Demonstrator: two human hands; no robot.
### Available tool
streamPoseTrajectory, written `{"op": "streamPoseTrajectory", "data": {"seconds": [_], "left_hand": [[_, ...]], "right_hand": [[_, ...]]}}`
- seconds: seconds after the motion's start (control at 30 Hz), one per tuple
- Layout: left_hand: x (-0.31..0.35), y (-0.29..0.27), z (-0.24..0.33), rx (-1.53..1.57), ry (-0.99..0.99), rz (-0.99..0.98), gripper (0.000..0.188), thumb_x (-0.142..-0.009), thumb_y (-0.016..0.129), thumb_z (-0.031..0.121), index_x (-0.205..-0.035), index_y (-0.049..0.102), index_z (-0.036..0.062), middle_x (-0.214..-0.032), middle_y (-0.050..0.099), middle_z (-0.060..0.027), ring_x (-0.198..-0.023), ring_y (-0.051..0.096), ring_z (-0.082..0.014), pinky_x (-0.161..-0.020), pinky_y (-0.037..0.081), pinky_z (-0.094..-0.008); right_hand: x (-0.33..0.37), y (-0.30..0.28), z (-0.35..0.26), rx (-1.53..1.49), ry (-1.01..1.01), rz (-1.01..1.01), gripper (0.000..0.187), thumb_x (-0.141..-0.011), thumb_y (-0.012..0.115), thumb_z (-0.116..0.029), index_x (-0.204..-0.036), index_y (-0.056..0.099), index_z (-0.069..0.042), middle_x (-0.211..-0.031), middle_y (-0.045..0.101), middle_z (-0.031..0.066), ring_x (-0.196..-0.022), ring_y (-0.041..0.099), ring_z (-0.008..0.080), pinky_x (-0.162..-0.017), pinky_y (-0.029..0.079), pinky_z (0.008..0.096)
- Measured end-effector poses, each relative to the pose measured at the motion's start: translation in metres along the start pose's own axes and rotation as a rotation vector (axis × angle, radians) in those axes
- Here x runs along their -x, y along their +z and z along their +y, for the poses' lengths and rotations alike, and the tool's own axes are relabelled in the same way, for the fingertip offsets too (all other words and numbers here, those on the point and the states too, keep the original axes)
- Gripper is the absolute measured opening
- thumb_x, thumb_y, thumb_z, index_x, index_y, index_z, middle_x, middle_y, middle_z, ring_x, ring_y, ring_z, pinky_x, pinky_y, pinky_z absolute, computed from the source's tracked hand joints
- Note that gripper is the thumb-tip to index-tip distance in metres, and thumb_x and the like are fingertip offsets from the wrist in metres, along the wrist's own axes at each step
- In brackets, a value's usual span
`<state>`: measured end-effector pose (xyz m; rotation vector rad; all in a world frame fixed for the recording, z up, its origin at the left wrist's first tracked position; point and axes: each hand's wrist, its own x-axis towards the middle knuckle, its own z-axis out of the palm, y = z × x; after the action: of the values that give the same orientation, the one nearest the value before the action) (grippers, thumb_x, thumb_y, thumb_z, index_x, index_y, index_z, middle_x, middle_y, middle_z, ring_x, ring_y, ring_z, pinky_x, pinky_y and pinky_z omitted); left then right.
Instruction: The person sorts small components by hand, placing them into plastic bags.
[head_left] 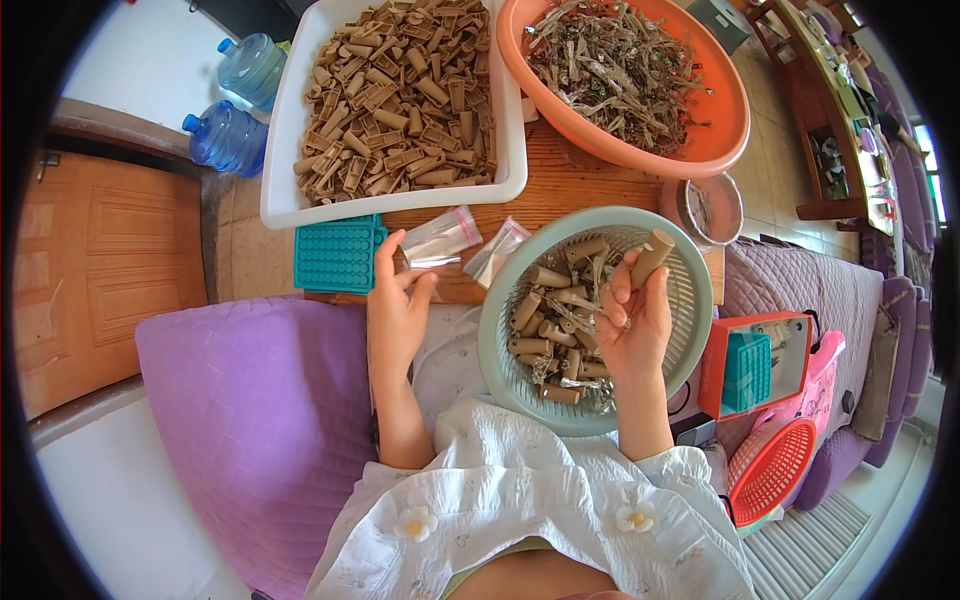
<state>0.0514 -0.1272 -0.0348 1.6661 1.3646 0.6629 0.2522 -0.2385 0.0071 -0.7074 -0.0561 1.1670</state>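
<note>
My right hand (638, 310) is above a grey-green basket (492, 335) and grips a brown plastic tube (653, 252) between thumb and fingers. In the basket lie several similar brown tubes (560, 335), mixed with shiny clear strips. To the left, my left hand (398, 310) is raised with thumb and fingers apart, and I see nothing held in it. Its fingertips are beside a clear plastic bag (440, 240) with a pink top edge. A second clear bag (497, 250) lies between that one and the basket. A teal ridged tray (338, 255) rests just left of my left hand.
On the wooden table (570, 185) stand a white bin (395, 208) of brown plastic pieces and an orange basin (590, 135) of shiny strips. Right of the basket are a round container (712, 210), a red box (712, 365) and a red basket (770, 470). Water bottles (228, 140) stand far left.
</note>
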Motion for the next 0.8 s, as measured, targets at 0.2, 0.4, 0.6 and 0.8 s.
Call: {"op": "streamPoseTrajectory", "data": {"seconds": [0.2,0.4,0.6,0.8], "left_hand": [[0.030,0.009,0.029,0.986,0.119,-0.692,0.066,-0.075,0.065,0.013,-0.127,0.027,0.0036,-0.078,0.063,-0.0119,-0.074,0.062,-0.0161,-0.066,0.049,-0.0247],[0.041,0.035,0.043,0.692,0.121,-0.565,0.019,-0.073,0.066,0.008,-0.090,0.060,0.0005,-0.078,0.064,-0.0066,-0.071,0.061,-0.0121,-0.062,0.047,-0.0229],[0.039,0.020,0.052,0.327,0.284,-0.329,0.017,-0.073,0.066,0.011,-0.086,0.059,0.0018,-0.077,0.064,-0.0071,-0.068,0.062,-0.0125,-0.059,0.046,-0.0221],[0.038,0.025,0.050,0.433,0.225,-0.156,0.023,-0.073,0.067,0.007,-0.090,0.053,0.0018,-0.077,0.065,-0.0078,-0.073,0.062,-0.0123,-0.061,0.047,-0.0217]], "right_hand": [[0.001,0.017,0.012,0.055,0.068,-0.053,0.036,-0.091,0.035,-0.040,-0.103,0.044,-0.008,-0.067,0.040,-0.0013,-0.041,0.026,0.0021,-0.031,0.019,0.0148],[0.004,0.020,0.021,0.342,0.090,-0.081,0.037,-0.090,0.040,-0.036,-0.107,0.044,-0.004,-0.076,0.049,0.0021,-0.050,0.040,0.0048,-0.042,0.032,0.0150],[0.008,0.020,0.013,0.860,0.136,-0.121,0.028,-0.087,0.051,-0.017,-0.109,0.051,-0.001,-0.078,0.054,0.0006,-0.060,0.048,0.0037,-0.050,0.041,0.0167],[0.006,0.012,0.020,0.761,0.113,-0.122,0.033,-0.084,0.054,-0.010,-0.116,0.050,-0.002,-0.081,0.057,0.0018,-0.063,0.051,0.0045,-0.054,0.044,0.0167]]}}
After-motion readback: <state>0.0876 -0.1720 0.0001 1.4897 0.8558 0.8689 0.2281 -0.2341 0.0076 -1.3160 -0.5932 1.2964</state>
